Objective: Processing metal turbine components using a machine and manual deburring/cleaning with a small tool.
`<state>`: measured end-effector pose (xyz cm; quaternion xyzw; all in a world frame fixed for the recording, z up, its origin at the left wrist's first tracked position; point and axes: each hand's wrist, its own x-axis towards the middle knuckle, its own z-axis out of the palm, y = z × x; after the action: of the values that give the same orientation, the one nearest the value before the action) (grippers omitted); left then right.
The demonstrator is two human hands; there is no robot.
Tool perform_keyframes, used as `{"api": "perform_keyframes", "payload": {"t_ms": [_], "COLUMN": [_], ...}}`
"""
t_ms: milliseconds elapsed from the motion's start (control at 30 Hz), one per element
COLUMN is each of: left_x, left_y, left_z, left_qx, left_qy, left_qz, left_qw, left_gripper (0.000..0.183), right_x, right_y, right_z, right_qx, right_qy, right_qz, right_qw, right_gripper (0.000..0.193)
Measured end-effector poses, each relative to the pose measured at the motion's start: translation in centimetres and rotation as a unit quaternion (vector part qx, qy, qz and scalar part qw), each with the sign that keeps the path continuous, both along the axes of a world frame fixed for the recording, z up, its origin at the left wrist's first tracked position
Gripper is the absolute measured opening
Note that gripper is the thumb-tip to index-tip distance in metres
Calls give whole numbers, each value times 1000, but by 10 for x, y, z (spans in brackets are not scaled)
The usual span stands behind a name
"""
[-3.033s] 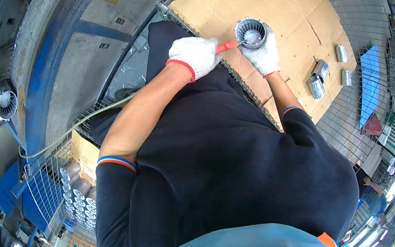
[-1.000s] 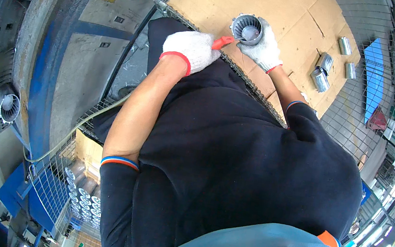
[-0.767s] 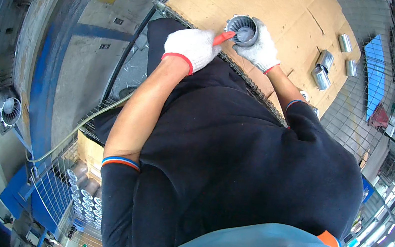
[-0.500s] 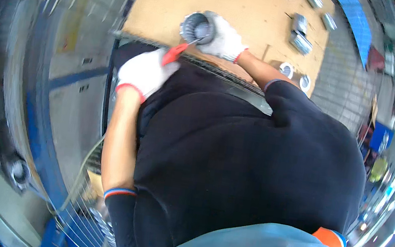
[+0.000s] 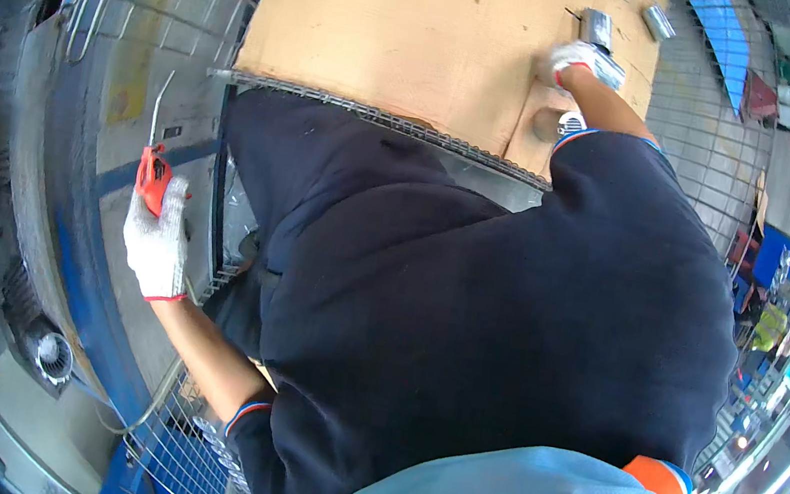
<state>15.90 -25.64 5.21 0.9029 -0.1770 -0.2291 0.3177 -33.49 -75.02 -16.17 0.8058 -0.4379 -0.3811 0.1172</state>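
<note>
My left hand (image 5: 155, 249), in a white knit glove with a red cuff, is closed around a red air blow gun (image 5: 153, 181). Its thin bent metal nozzle (image 5: 158, 113) points up, left of the cardboard. Far to the right, my right hand (image 5: 568, 63), gloved the same way, is over the cardboard sheet (image 5: 394, 35). It is at the near left side of a shiny metal cylinder (image 5: 609, 69); its fingers are blurred, and I cannot tell whether they grip anything. Another metal cylinder (image 5: 597, 29) lies just beyond, and one (image 5: 552, 124) lies near my right forearm.
More metal cylinders (image 5: 660, 23) lie at the cardboard's far right. Wire mesh walls (image 5: 703, 139) stand around it, with a mesh edge (image 5: 334, 103) nearest my body. On the left is a grey-and-blue cabinet (image 5: 133, 281); a pale hose (image 5: 153, 405) hangs low there.
My left hand has swung left and down with the blow gun, away from the ribbed metal cylinder. My right hand has moved right across the cardboard; that cylinder no longer shows in it.
</note>
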Motion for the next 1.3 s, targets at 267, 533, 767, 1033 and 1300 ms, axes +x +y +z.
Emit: {"api": "perform_keyframes", "payload": {"t_ms": [267, 533, 767, 1033, 1300], "left_x": [-18, -46, -57, -86, -97], "left_y": [75, 137, 169, 273, 251], "left_z": [5, 55, 121, 188, 182], "left_qx": [-67, 95, 154, 591, 43], "left_qy": [-68, 107, 84, -19, 67], "left_qz": [126, -237, -205, -84, -137], "left_qw": [987, 961, 963, 802, 987], "left_gripper": [44, 53, 56, 49, 47], "right_x": [8, 100, 170, 190, 272], "right_y": [18, 49, 83, 110, 167], "right_z": [18, 45, 23, 15, 67], "right_qx": [135, 24, 116, 194, 186], "right_qy": [46, -179, -305, -285, -373], "right_qz": [31, 73, 79, 124, 177], "right_qw": [989, 981, 942, 931, 891], "right_gripper": [39, 69, 72, 73, 66]}}
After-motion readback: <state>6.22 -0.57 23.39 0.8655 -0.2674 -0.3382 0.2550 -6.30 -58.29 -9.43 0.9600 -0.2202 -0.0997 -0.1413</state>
